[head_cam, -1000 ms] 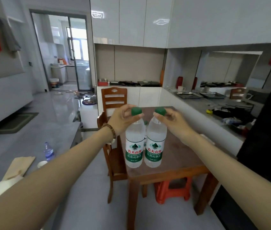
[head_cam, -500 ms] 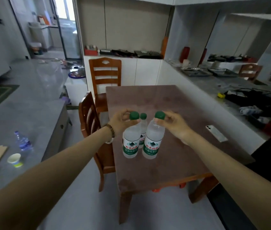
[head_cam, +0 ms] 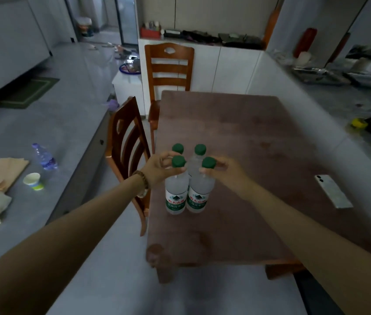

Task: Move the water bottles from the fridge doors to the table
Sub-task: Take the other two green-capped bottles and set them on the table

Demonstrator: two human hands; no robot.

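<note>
On the brown worktop (head_cam: 236, 133), near its left edge, the front left bottle (head_cam: 175, 197) and front right bottle (head_cam: 199, 194) stand side by side, touching. I see my left hand (head_cam: 157, 170) pinching the first by its green cap and my right hand (head_cam: 227, 171) pinching the second likewise. The back left bottle (head_cam: 178, 148) and back right bottle (head_cam: 199, 151) stand just behind. A phone (head_cam: 333, 190) lies well to the right, and a wooden chair (head_cam: 127, 144) sits beside the left edge.
</note>
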